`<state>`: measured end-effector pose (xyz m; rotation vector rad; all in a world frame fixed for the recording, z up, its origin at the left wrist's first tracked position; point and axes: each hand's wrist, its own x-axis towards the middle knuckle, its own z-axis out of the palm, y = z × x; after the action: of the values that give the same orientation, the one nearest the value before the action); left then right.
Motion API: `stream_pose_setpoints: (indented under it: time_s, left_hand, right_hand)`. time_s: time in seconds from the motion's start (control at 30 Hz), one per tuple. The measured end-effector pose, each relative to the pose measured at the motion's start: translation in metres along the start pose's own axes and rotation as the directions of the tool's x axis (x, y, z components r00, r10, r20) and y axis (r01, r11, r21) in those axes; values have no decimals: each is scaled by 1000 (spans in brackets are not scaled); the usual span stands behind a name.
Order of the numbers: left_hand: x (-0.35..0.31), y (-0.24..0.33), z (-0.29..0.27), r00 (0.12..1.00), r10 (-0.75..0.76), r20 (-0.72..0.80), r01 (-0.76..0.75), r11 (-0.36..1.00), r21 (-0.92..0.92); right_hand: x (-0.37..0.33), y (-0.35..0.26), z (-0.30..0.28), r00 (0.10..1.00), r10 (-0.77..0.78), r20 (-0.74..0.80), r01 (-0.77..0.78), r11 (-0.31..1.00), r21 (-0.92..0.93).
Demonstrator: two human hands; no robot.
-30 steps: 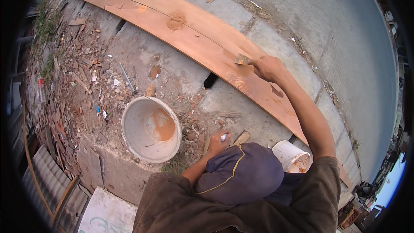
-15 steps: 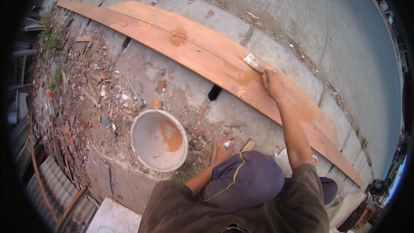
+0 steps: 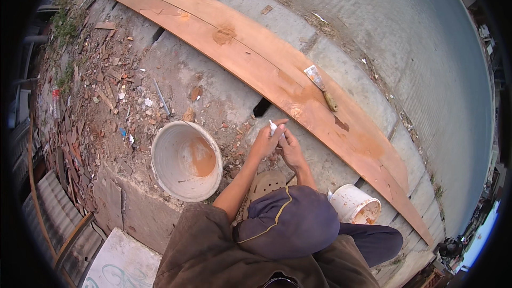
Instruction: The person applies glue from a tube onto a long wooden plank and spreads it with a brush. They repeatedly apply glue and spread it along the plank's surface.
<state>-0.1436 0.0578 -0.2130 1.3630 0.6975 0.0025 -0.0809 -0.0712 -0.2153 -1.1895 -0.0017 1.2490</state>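
My left hand (image 3: 263, 142) is closed on a small white squeeze bottle (image 3: 273, 127), whose narrow tip points up and away. Right beside it, my right hand (image 3: 291, 150) has its fingers curled in toward the left; whatever they may hold is hidden. Both hands are just short of the near edge of a long reddish-brown wooden board (image 3: 261, 77). A putty knife (image 3: 324, 90) with a worn wooden handle lies on the boards, touched by neither hand. Patches of orange-brown dust (image 3: 224, 34) and a dark wet-looking spot (image 3: 341, 123) mark the wood.
A large pale basin (image 3: 184, 162) with orange residue stands left of my hands. To the right is a white bucket (image 3: 349, 202) with orange smears. Rubble (image 3: 114, 88) covers the ground at left. Behind the boards runs a concrete pavement (image 3: 346, 64).
My right hand has let go of the putty knife, leaving it on the boards, and come back to my left hand. My left hand has moved forward with the squeeze bottle.
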Motion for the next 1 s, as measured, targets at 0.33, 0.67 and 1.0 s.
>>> stream_pose_setpoints:
  time_s: [0.33,0.67,1.0]
  left_hand:
    - [-95,-129,36,879,410,241,-465,636,616]
    - [-105,-143,37,863,439,250,-494,628,601]
    - [-105,-147,37,871,440,221,-481,670,565]
  right_hand:
    - [106,-84,-16,775,-484,-406,314,853,-418]
    - [157,-114,-38,733,-635,-242,166,512,-843]
    - [152,-130,-31,801,-583,-136,142,406,-903]
